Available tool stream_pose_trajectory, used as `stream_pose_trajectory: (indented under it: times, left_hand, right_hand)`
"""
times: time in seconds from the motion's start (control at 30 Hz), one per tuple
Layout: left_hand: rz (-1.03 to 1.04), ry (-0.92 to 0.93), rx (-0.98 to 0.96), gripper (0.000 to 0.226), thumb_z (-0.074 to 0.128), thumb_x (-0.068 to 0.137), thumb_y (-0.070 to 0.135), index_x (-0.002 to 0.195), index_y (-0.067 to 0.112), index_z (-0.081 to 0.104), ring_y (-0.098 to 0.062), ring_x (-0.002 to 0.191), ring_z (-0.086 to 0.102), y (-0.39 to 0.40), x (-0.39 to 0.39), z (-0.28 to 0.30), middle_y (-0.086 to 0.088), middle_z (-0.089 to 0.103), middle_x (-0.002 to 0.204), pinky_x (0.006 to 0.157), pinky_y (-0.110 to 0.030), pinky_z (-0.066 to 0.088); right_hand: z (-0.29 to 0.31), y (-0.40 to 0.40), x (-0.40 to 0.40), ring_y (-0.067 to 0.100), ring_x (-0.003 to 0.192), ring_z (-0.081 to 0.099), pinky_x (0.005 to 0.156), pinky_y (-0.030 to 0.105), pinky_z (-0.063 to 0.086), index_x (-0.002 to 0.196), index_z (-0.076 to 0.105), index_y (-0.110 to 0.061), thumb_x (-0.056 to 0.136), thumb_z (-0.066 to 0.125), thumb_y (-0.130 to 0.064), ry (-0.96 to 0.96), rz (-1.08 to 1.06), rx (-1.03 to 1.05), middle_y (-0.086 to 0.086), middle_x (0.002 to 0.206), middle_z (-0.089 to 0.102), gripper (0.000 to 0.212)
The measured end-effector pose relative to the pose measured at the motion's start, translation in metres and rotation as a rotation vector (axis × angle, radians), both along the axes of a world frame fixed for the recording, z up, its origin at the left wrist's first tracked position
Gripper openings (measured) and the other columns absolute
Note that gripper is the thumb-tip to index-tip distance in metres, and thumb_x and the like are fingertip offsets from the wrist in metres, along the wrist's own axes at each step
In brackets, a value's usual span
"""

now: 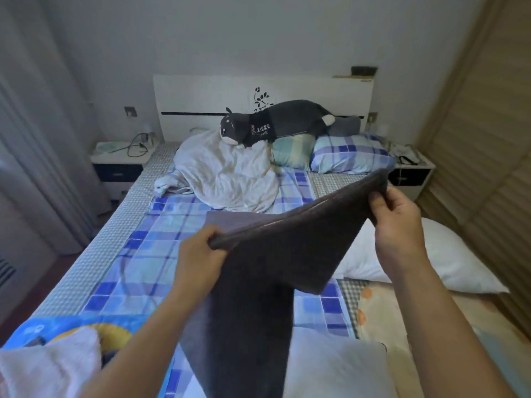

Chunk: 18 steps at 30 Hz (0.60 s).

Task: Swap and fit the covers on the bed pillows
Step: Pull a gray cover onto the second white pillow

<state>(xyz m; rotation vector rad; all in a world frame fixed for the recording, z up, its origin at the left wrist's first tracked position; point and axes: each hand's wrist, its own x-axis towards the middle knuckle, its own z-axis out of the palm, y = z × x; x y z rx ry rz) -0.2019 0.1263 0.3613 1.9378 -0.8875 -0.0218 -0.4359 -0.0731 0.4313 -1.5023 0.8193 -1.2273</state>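
A dark grey pillow cover (267,271) is stretched in the air above the bed, between both hands. My left hand (198,251) grips its top edge low at the centre. My right hand (398,216) pinches the other end of that edge, higher and to the right. The rest of the cover hangs down toward me. A bare white pillow (436,259) lies at the right side of the bed, partly behind my right arm. Another white pillow (336,366) lies near me at the bottom. A blue checked pillow (350,153) rests at the headboard.
The bed has a blue checked sheet (149,254). A crumpled white blanket (221,173) and a dark plush animal (275,122) lie at the head. Nightstands (120,162) stand on both sides. A wooden wardrobe (482,139) runs along the right; curtains hang left.
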Motion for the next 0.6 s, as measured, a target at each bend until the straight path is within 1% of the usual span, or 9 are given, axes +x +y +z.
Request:
stream_pose_trajectory:
  times: [0.1,0.17,0.23,0.3,0.37,0.4,0.47,0.53,0.6]
  left_hand:
    - [0.028,-0.157,-0.060,0.021,0.075,0.073,0.002,0.074,0.021,0.065,0.000,0.060,0.053,0.000,0.029,0.041,0.008,0.060,0.061,0.058,-0.016,0.037]
    - [-0.090,-0.248,0.000,0.021,0.078,0.075,0.006,0.078,0.023,0.067,0.000,0.059,0.053,0.005,0.038,0.057,0.013,0.060,0.062,0.056,-0.015,0.036]
    - [-0.209,-0.365,0.263,0.014,0.078,0.080,0.020,0.084,0.026,0.066,-0.002,0.065,0.057,0.015,0.041,0.050,0.012,0.061,0.065,0.061,-0.022,0.042]
    - [-0.177,-0.413,0.653,0.012,0.068,0.086,0.035,0.093,0.029,0.061,-0.021,0.083,0.065,0.033,0.047,0.015,0.004,0.067,0.083,0.068,-0.034,0.049]
    - [-0.105,-0.367,0.918,0.015,0.064,0.088,0.038,0.099,0.028,0.060,-0.029,0.093,0.066,0.061,0.052,-0.028,-0.002,0.069,0.094,0.068,-0.034,0.048]
    - [-0.094,-0.295,0.923,0.015,0.066,0.088,0.037,0.096,0.026,0.061,-0.028,0.091,0.067,0.072,0.052,-0.046,0.000,0.069,0.091,0.066,-0.033,0.045]
    - [-0.119,-0.085,0.756,0.017,0.074,0.082,0.029,0.079,0.019,0.060,-0.008,0.070,0.062,0.085,0.048,-0.069,0.008,0.061,0.066,0.058,-0.029,0.039]
    - [-0.162,0.046,0.529,0.021,0.081,0.075,0.021,0.068,0.018,0.062,0.000,0.054,0.049,0.078,0.033,-0.068,0.012,0.053,0.054,0.052,-0.020,0.033]
    - [-0.240,0.116,0.400,0.024,0.082,0.074,0.012,0.063,0.026,0.065,0.001,0.058,0.053,0.061,0.012,-0.053,0.018,0.058,0.056,0.055,-0.014,0.036]
  right_hand:
    - [0.000,-0.003,0.008,0.003,0.092,0.063,0.087,0.022,0.050,0.096,0.070,-0.025,0.102,0.053,-0.011,0.053,0.006,-0.007,-0.007,0.098,0.073,0.023]
    - [0.002,-0.010,0.012,0.007,0.091,0.062,0.085,0.026,0.049,0.094,0.069,-0.022,0.101,0.053,-0.011,-0.004,-0.059,0.023,-0.002,0.098,0.072,0.020]
    - [0.000,-0.025,0.009,0.009,0.091,0.061,0.083,0.027,0.050,0.094,0.068,-0.020,0.098,0.051,-0.005,-0.162,-0.184,0.122,0.000,0.098,0.070,0.023]
    - [-0.009,-0.041,0.001,0.010,0.094,0.064,0.079,0.021,0.052,0.105,0.069,-0.017,0.094,0.046,0.001,-0.286,-0.331,0.254,0.000,0.104,0.070,0.031]
    - [-0.036,-0.053,-0.015,0.018,0.107,0.064,0.075,0.018,0.052,0.122,0.066,-0.012,0.095,0.047,-0.003,-0.216,-0.456,0.392,0.002,0.115,0.068,0.034]
    - [-0.056,-0.053,-0.022,0.023,0.110,0.062,0.074,0.022,0.051,0.126,0.063,-0.008,0.097,0.048,-0.005,-0.102,-0.494,0.485,0.006,0.115,0.066,0.033]
    - [-0.099,-0.041,-0.030,0.037,0.116,0.059,0.084,0.036,0.049,0.130,0.059,-0.001,0.097,0.048,-0.002,0.276,-0.507,0.624,0.021,0.122,0.062,0.035]
    - [-0.125,-0.010,-0.018,0.043,0.122,0.054,0.100,0.044,0.046,0.131,0.058,-0.004,0.091,0.050,0.003,0.591,-0.479,0.541,0.026,0.132,0.057,0.041]
    - [-0.133,0.033,0.007,0.034,0.119,0.057,0.102,0.039,0.045,0.121,0.062,-0.014,0.089,0.057,0.003,0.659,-0.182,0.323,0.017,0.128,0.062,0.036]
